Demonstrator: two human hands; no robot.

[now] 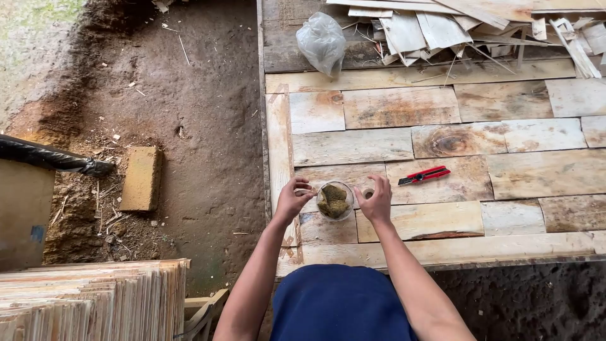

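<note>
Two hands are at work here, and both are yours: your left hand [291, 199] curls its fingers against the left side of a small clear round plastic container [334, 201] of olive-green lumps, while your right hand [376, 201] closes on its right side, thumb and fingers pinching near the rim; whether something small sits between those fingers is too fine to tell. The container stands on the pale, patched wooden plank tabletop [442, 221], close to the near edge and just in front of your blue-clad lap. As far as can be judged, the container is only being steadied or opened; its contents are all inside it and nothing green lies on the boards. A little beyond your right hand rests a red and black utility knife [423, 175], untouched. Farther back sit a crumpled clear plastic bag [322, 43] and a heap of thin wood offcuts [467, 28].
</note>
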